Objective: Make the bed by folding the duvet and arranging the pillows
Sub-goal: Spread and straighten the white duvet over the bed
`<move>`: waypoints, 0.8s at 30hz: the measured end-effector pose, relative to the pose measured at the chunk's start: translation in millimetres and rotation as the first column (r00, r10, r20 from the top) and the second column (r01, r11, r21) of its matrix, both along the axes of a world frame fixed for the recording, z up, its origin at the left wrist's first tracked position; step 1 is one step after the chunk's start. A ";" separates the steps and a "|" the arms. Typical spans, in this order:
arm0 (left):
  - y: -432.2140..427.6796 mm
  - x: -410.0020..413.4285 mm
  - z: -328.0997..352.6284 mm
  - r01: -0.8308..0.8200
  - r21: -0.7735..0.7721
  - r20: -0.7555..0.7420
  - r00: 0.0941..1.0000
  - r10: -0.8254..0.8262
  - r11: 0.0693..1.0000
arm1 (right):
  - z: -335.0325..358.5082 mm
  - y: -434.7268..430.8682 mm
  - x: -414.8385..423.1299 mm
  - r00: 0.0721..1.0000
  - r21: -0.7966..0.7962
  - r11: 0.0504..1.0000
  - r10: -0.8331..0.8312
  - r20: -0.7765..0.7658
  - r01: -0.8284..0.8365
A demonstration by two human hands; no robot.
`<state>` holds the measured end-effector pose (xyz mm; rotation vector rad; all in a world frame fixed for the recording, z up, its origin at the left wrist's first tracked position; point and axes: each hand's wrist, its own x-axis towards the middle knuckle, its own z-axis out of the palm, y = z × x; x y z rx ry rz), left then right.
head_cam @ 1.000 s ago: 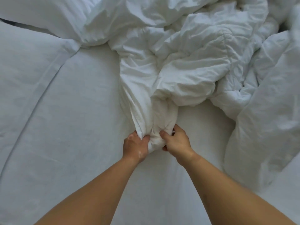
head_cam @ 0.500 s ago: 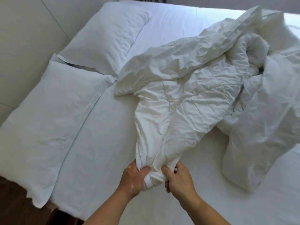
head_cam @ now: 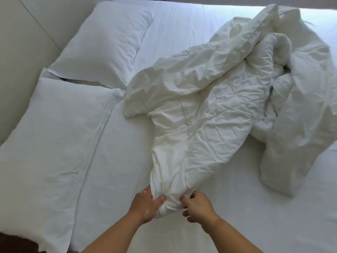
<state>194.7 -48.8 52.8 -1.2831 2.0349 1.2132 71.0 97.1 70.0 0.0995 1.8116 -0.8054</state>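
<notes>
A crumpled white duvet (head_cam: 209,110) lies bunched across the middle and right of the bed, stretched in a long twisted band toward me. My left hand (head_cam: 145,205) and my right hand (head_cam: 197,207) both grip its near corner, side by side, low in the view. Two white pillows lie flat at the left: the near pillow (head_cam: 52,143) and the far pillow (head_cam: 104,44), their edges overlapping slightly. The duvet's folded edge touches the corner where the pillows meet.
The white fitted sheet (head_cam: 237,225) covers the mattress. A pale padded headboard (head_cam: 23,33) runs along the left. Dark wooden floor (head_cam: 16,243) shows at the bottom left corner past the bed's edge. A bright strip marks the bed's far side.
My hands have pulled the duvet corner toward me and lower in view. My head has drawn back, so both pillows, the headboard and the bed's edge have come into sight.
</notes>
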 end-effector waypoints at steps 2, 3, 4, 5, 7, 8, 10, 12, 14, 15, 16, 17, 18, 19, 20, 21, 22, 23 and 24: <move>-21.3 -3.4 -13.7 0.145 0.117 0.056 0.987 -0.152 0.982 | 2.2 -14.9 -9.9 0.947 0.178 0.943 0.304 -0.107 -0.282; -31.8 -6.5 -15.7 0.200 0.161 0.073 0.974 -0.214 0.966 | 6.5 -21.4 -18.2 0.877 0.266 0.868 0.464 -0.128 -0.420; -43.6 -11.2 -16.5 0.235 0.184 0.086 0.964 -0.254 0.955 | 11.4 -28.8 -28.4 0.819 0.340 0.803 0.558 -0.137 -0.490; -57.0 -18.5 -16.5 0.252 0.185 0.094 0.958 -0.272 0.950 | 15.4 -36.0 -41.0 0.790 0.398 0.766 0.596 -0.146 -0.505; -88.1 -40.0 -13.5 0.255 0.140 0.099 0.958 -0.269 0.957 | 22.6 -52.2 -70.4 0.769 0.497 0.744 0.603 -0.211 -0.447; -104.9 -54.6 -11.1 0.261 0.090 0.094 0.958 -0.269 0.961 | 27.3 -63.3 -88.3 0.753 0.520 0.752 0.597 -0.276 -0.406; -139.4 -89.1 -7.1 0.281 -0.039 0.066 0.958 -0.279 0.959 | 33.7 -85.2 -125.8 0.674 0.524 0.769 0.607 -0.421 -0.365; -173.1 -124.0 -7.5 0.279 -0.164 0.030 0.960 -0.278 0.946 | 41.6 -110.6 -162.3 0.553 0.521 0.770 0.632 -0.544 -0.368; -203.9 -157.3 -13.0 0.272 -0.268 0.005 0.960 -0.281 0.924 | 43.0 -136.0 -197.3 0.427 0.530 0.754 0.657 -0.622 -0.388; -217.5 -172.2 -16.2 0.265 -0.303 -0.005 0.960 -0.279 0.916 | 41.0 -148.5 -212.0 0.373 0.535 0.743 0.666 -0.646 -0.402; -229.4 -186.4 -19.5 0.258 -0.336 -0.010 0.961 -0.278 0.906 | 37.4 -161.3 -226.1 0.324 0.535 0.739 0.666 -0.672 -0.410; -240.0 -200.5 -23.9 0.256 -0.375 -0.009 0.960 -0.279 0.891 | 30.5 -173.9 -240.9 0.281 0.531 0.740 0.658 -0.698 -0.413; -249.1 -214.2 -28.7 0.259 -0.412 -0.002 0.958 -0.285 0.873 | 23.0 -186.2 -254.5 0.243 0.525 0.741 0.648 -0.722 -0.419; -257.7 -228.3 -35.1 0.263 -0.449 -0.003 0.955 -0.296 0.854 | 13.6 -197.8 -267.0 0.210 0.526 0.734 0.647 -0.733 -0.429; -265.1 -241.9 -42.2 0.265 -0.485 -0.013 0.951 -0.310 0.833 | 1.8 -209.1 -279.3 0.176 0.538 0.720 0.655 -0.735 -0.438; -271.3 -254.9 -49.6 0.271 -0.520 -0.023 0.943 -0.331 0.810 | -10.6 -219.7 -290.5 0.131 0.559 0.698 0.669 -0.731 -0.448; -276.1 -266.9 -57.2 0.282 -0.554 -0.032 0.933 -0.359 0.783 | -23.3 -229.0 -300.3 0.075 0.584 0.671 0.683 -0.726 -0.458; -280.6 -278.2 -66.1 0.297 -0.585 -0.034 0.921 -0.388 0.755 | -36.8 -237.1 -308.5 0.014 0.613 0.639 0.697 -0.717 -0.465; -284.0 -288.7 -75.0 0.312 -0.606 -0.028 0.911 -0.412 0.732 | -49.4 -244.0 -315.2 -0.039 0.636 0.612 0.705 -0.708 -0.470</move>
